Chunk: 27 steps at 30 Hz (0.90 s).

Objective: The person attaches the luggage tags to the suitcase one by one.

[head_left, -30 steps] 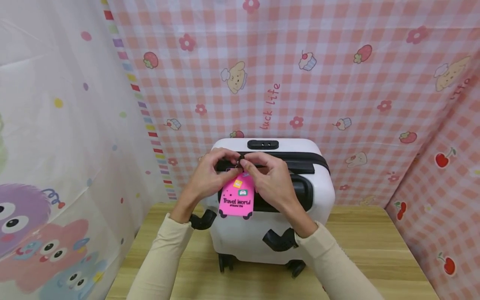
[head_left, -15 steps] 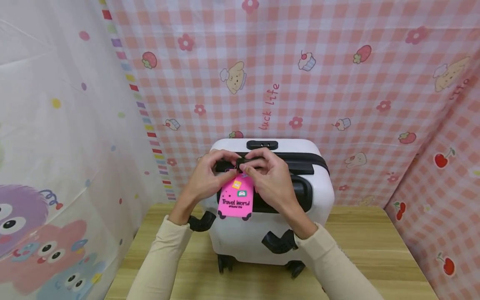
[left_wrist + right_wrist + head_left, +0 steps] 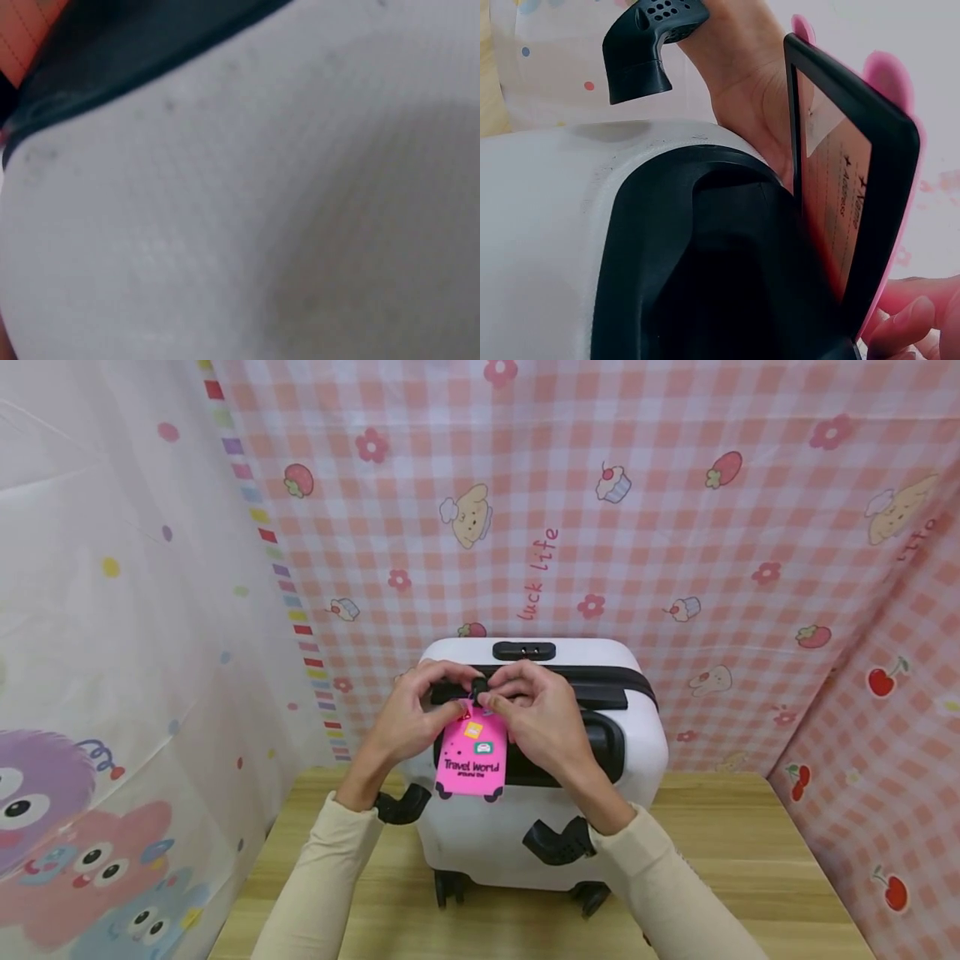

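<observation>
A pink luggage tag (image 3: 471, 760) shaped like a little suitcase, lettered "Travel World", hangs in front of the white suitcase (image 3: 495, 839). At its top, my left hand (image 3: 405, 714) pinches the tag's strap between thumb and index finger. My right hand (image 3: 547, 718) pinches the short black strap end (image 3: 480, 687) beside it, fingertips nearly meeting the left ones. The right wrist view shows the tag's back, a black frame around a card (image 3: 832, 180) printed with name and address lines. Blurred suitcase shell (image 3: 150, 225) fills the left wrist view, where the fingers are hidden.
The suitcase stands upright on a wood-grain table (image 3: 735, 852), with a black handle recess (image 3: 603, 747) and a black combination lock (image 3: 523, 651). A pink checked cloth (image 3: 540, 485) hangs close behind it. A white printed curtain (image 3: 150, 635) is on the left.
Fingers of both hands have shifted slightly at the strap; my right index finger lifted, then came back down. A bit of pink loop now shows by the left thumb. The suitcase stays put.
</observation>
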Motion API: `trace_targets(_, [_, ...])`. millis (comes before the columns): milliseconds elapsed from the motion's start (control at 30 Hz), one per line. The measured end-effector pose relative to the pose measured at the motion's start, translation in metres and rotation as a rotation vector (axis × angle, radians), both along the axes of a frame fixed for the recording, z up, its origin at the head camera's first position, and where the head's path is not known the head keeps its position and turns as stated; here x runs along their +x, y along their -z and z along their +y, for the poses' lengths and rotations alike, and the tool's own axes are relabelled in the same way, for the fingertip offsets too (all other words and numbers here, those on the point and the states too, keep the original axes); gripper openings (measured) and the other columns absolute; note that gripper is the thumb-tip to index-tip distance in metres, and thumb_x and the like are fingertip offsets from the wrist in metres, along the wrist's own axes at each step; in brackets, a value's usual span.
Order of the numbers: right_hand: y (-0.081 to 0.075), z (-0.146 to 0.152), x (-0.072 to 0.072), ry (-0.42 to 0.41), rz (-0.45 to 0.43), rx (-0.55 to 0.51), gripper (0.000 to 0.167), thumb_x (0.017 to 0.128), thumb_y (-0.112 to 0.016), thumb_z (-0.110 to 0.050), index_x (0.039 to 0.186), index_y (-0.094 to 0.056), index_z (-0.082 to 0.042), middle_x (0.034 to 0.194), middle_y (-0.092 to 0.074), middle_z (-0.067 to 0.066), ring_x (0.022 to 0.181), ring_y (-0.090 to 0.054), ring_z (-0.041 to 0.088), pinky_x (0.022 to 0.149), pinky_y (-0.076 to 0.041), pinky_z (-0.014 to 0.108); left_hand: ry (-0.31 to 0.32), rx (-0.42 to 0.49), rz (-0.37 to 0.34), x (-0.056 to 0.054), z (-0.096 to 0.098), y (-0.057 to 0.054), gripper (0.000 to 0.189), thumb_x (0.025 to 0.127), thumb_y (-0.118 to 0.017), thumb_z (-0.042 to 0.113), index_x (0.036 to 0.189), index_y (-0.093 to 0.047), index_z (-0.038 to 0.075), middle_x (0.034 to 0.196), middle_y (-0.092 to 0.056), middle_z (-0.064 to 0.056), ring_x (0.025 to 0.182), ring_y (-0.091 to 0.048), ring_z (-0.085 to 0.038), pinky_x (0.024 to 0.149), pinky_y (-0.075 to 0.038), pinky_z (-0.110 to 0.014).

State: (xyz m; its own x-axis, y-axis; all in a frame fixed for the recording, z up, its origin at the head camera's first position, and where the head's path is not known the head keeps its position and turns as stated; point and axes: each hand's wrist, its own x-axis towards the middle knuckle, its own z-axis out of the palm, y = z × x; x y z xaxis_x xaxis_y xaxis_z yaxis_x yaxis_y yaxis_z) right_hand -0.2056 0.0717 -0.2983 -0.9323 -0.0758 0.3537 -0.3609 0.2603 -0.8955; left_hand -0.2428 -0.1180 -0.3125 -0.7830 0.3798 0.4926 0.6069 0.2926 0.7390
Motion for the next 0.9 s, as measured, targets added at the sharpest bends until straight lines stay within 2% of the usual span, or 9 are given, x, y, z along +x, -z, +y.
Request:
trace_targets(567, [-0.008, -0.003, -0.001, 0.049, -0.076, 0.044, 0.020, 0.085, -0.078, -0.013, 0.099, -0.067, -0.004, 0.083, -0.075, 0.007, 0.067, -0.067, 0.015, 0.055, -0.049, 0.027, 0.031, 0.025, 0.028, 0.000, -0.002, 0.001, 0.029, 0.087, -0.064, -0.001, 0.116, -0.068, 0.003, 0.109, -0.063, -0.012, 0.102, -0.051, -0.024, 0.086, -0.045, -0.037])
trace_targets(900, [-0.013, -0.002, -0.004, 0.066, -0.156, 0.088, 0.018, 0.087, -0.076, -0.016, 0.101, -0.071, -0.007, 0.087, -0.076, 0.006, 0.074, -0.068, 0.017, 0.058, -0.052, 0.027, 0.048, 0.045, 0.038, -0.001, -0.002, 0.003, 0.025, 0.090, -0.066, 0.002, 0.114, -0.069, 0.001, 0.114, -0.065, -0.012, 0.106, -0.053, -0.023, 0.090, -0.046, -0.035])
